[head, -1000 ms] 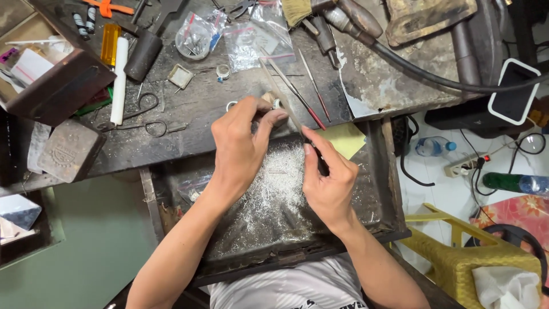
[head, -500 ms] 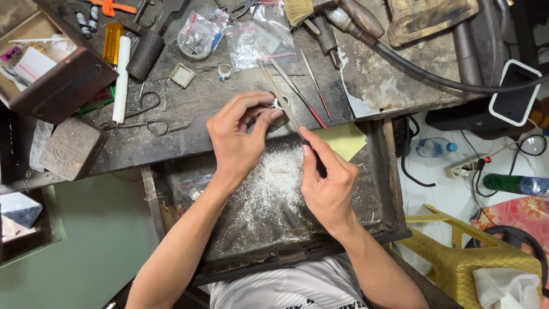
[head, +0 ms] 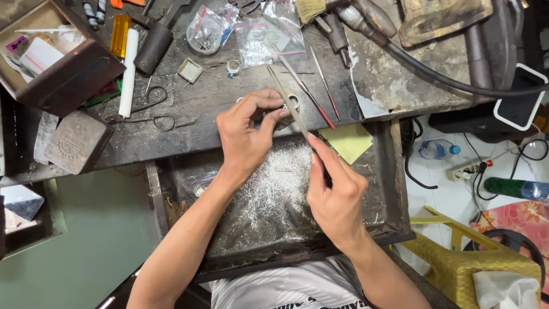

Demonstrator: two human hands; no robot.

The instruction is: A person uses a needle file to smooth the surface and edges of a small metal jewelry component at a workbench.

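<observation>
My left hand (head: 247, 133) pinches a small silver ring (head: 291, 103) against the front edge of the dark workbench (head: 229, 114). My right hand (head: 336, 193) grips the handle of a long thin metal file (head: 286, 97), whose blade lies across the ring and points up and left. Both hands hover over an open metal drawer (head: 389, 189) that is covered with pale metal filings (head: 277, 183).
On the bench lie two red-tipped needle files (head: 313, 100), a spare ring (head: 233, 67), plastic bags (head: 266, 37), scissors (head: 154, 117), a white stick (head: 128, 71), a metal block (head: 77, 143) and a wooden box (head: 57, 63). A yellow paper (head: 349, 141) sits in the drawer. A yellow stool (head: 474, 263) stands at the right.
The file has slid up and left across the ring, and my right hand has followed it forward. My left hand has kept its grip on the ring at the bench edge.
</observation>
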